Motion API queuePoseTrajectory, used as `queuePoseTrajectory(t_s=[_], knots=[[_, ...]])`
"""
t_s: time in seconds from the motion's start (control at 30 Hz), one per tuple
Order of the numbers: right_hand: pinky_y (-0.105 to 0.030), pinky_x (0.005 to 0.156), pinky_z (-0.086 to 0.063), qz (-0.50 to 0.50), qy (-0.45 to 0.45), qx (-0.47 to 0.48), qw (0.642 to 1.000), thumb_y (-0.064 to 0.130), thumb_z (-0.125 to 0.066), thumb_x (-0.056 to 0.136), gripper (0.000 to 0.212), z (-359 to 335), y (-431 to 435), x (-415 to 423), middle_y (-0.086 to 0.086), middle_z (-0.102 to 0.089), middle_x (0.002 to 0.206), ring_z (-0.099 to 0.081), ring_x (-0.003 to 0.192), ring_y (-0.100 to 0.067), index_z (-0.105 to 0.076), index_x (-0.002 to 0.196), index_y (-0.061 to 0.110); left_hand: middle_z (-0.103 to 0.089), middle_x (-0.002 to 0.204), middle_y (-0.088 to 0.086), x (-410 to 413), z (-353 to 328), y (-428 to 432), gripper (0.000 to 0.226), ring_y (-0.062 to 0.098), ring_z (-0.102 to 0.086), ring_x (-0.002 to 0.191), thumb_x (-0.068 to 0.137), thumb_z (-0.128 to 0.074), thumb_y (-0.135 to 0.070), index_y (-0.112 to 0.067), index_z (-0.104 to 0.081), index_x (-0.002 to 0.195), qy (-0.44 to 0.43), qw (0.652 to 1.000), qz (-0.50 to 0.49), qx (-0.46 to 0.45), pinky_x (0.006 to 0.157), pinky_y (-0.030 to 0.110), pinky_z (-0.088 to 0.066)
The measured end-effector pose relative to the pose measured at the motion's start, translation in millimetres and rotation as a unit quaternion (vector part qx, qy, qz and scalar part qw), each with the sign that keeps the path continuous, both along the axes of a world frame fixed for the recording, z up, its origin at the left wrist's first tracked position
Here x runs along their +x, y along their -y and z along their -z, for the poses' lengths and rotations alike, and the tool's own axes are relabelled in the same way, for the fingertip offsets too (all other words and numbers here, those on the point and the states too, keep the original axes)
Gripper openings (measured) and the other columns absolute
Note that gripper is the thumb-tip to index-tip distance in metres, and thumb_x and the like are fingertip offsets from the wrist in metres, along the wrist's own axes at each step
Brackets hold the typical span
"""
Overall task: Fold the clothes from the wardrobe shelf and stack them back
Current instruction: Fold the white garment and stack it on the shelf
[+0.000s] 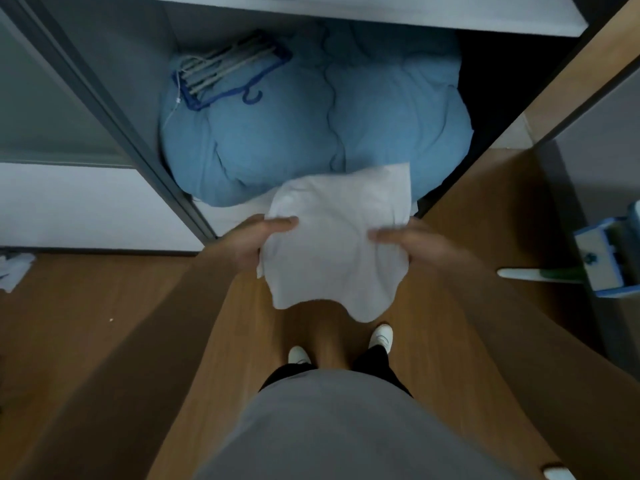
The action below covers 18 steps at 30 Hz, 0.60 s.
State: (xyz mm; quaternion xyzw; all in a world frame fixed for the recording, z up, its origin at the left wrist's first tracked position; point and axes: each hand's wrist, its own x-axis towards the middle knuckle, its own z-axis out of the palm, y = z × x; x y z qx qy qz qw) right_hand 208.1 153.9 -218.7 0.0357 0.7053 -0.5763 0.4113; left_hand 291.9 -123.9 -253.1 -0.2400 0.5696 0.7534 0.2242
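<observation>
A white garment (332, 244), partly folded into a rough rectangle, hangs in the air in front of the open wardrobe. My left hand (256, 240) grips its left edge, thumb on top and fingers underneath. At its right edge my right hand (405, 242) grips the cloth the same way. The lower edge droops loosely above my feet. Behind the garment, the wardrobe's bottom compartment holds a bulky blue quilt (311, 126).
Blue and white hangers (225, 71) lie on the quilt at the back left. A white shelf edge (346, 15) runs above. A grey wardrobe door frame (114, 109) stands left, a wooden panel (571, 88) right. White cloth (14, 271) lies on the floor left; a blue-white box (609, 258) sits right.
</observation>
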Motion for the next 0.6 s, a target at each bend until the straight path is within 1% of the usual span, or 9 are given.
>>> queuePoseTrajectory(t_s=[0.07, 0.17, 0.23, 0.3, 0.37, 0.4, 0.43, 0.5, 0.6], knots=[[-0.039, 0.091, -0.058, -0.015, -0.024, 0.075, 0.997, 0.016, -0.077, 0.084, 0.035, 8, 4, 1, -0.012, -0.072, 0.116, -0.072, 0.100, -0.023, -0.066, 0.117, 0.008, -0.071, 0.121, 0.011, -3, 3, 1, 0.041, 0.027, -0.068, 0.111, 0.092, -0.068, -0.032, -0.010, -0.064, 0.126, 0.020, 0.999, -0.035, -0.024, 0.101, 0.044, -0.050], [-0.035, 0.086, -0.058, 0.074, -0.033, 0.095, 0.992, 0.023, -0.077, 0.085, 0.051, 6, 16, -10, -0.012, -0.069, 0.119, -0.069, 0.101, -0.022, -0.058, 0.130, 0.007, -0.073, 0.117, 0.009, -5, -11, 14, 0.038, 0.024, -0.071, 0.104, 0.095, -0.063, -0.037, -0.013, -0.065, 0.124, 0.043, 0.996, -0.081, 0.014, 0.082, 0.036, -0.058], [-0.027, 0.076, -0.058, 0.111, -0.064, 0.091, 0.988, 0.029, -0.077, 0.085, 0.064, -5, 26, -22, -0.005, -0.067, 0.117, -0.067, 0.097, -0.016, -0.048, 0.139, 0.009, -0.074, 0.115, 0.007, -9, -26, 26, 0.045, 0.021, -0.073, 0.099, 0.095, -0.061, -0.038, -0.012, -0.060, 0.131, 0.011, 0.998, -0.054, 0.027, 0.070, 0.031, -0.060], [-0.027, 0.085, -0.055, 0.107, -0.096, 0.063, 0.988, 0.033, -0.080, 0.082, 0.084, -20, 34, -35, 0.000, -0.060, 0.129, -0.063, 0.104, -0.013, -0.032, 0.150, 0.016, -0.071, 0.121, 0.005, -16, -43, 35, 0.060, 0.016, -0.074, 0.093, 0.094, -0.064, -0.025, -0.012, -0.041, 0.148, -0.035, 0.998, -0.055, 0.010, 0.063, 0.027, -0.060], [-0.035, 0.105, -0.047, 0.042, -0.116, 0.029, 0.992, 0.026, -0.083, 0.080, 0.106, -35, 39, -49, 0.005, -0.044, 0.146, -0.055, 0.123, -0.017, -0.011, 0.157, 0.032, -0.049, 0.145, 0.006, -25, -58, 46, 0.088, 0.016, -0.069, 0.107, 0.089, -0.067, -0.002, -0.025, -0.017, 0.158, -0.083, 0.993, -0.084, -0.029, 0.076, 0.029, -0.060], [-0.034, 0.108, -0.045, -0.016, -0.135, 0.029, 0.990, 0.021, -0.082, 0.080, 0.110, -44, 42, -54, 0.006, -0.041, 0.147, -0.052, 0.127, -0.016, -0.005, 0.157, 0.035, -0.036, 0.152, 0.004, -30, -67, 50, 0.095, 0.018, -0.063, 0.118, 0.087, -0.066, 0.006, -0.033, -0.015, 0.158, -0.116, 0.989, -0.077, -0.059, 0.089, 0.031, -0.058], [-0.030, 0.107, -0.043, -0.077, -0.170, 0.059, 0.981, 0.015, -0.081, 0.081, 0.110, -52, 47, -60, 0.006, -0.041, 0.146, -0.050, 0.127, -0.014, -0.004, 0.157, 0.035, -0.029, 0.156, -0.001, -34, -78, 55, 0.096, 0.019, -0.056, 0.126, 0.086, -0.066, 0.010, -0.037, -0.020, 0.156, -0.148, 0.982, -0.058, -0.098, 0.101, 0.035, -0.051], [-0.019, 0.103, -0.033, -0.160, -0.273, 0.179, 0.932, 0.007, -0.073, 0.085, 0.096, -69, 63, -72, 0.000, -0.040, 0.147, -0.045, 0.128, -0.015, -0.013, 0.158, 0.023, -0.035, 0.157, 0.003, -45, -99, 64, 0.090, 0.016, -0.053, 0.122, 0.086, -0.067, 0.009, -0.035, -0.029, 0.154, -0.193, 0.958, -0.009, -0.212, 0.111, 0.034, -0.041], [-0.022, 0.096, -0.038, -0.182, -0.439, 0.284, 0.833, 0.001, -0.058, 0.087, 0.046, -97, 88, -93, -0.010, -0.057, 0.136, -0.052, 0.125, -0.027, -0.055, 0.132, 0.007, -0.047, 0.146, 0.001, -70, -131, 69, 0.080, 0.010, -0.050, 0.108, 0.084, -0.070, -0.001, -0.028, -0.038, 0.151, -0.214, 0.866, 0.063, -0.447, 0.086, 0.000, -0.036]])
